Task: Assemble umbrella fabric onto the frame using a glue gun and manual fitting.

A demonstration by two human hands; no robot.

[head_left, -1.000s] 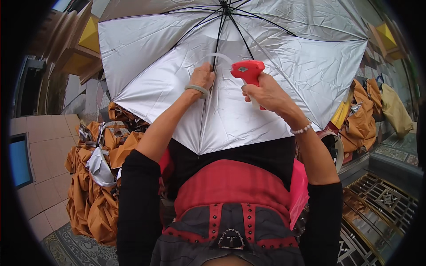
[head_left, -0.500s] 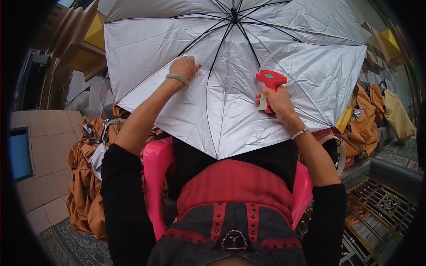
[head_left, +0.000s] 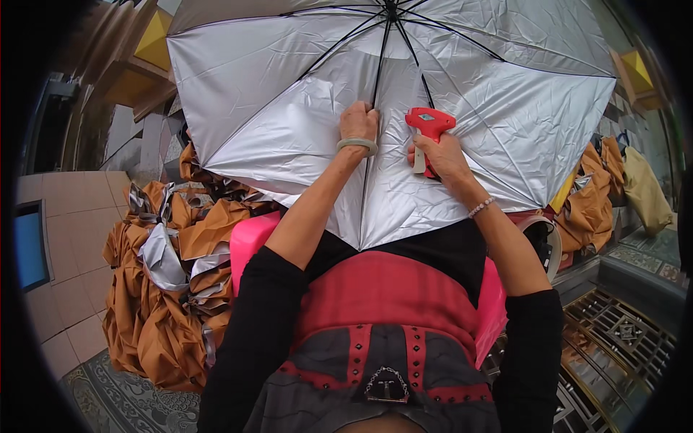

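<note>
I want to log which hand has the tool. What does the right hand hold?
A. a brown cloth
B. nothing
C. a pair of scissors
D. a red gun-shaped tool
D: the right hand grips a red tool against the open silver umbrella.

The open umbrella's silver-lined cloth canopy (head_left: 289,123) looked shiny and creased, its thin black ribs (head_left: 380,65) metal. The red tagging gun (head_left: 429,126) appeared smooth, matt plastic. The heaped tan umbrellas (head_left: 173,303) were soft cloth.

The umbrella (head_left: 404,94) runs past the picture's top edge, hiding its hub. Its silver canopy covers the pink stool's (head_left: 249,242) middle and the lap beneath.
</note>
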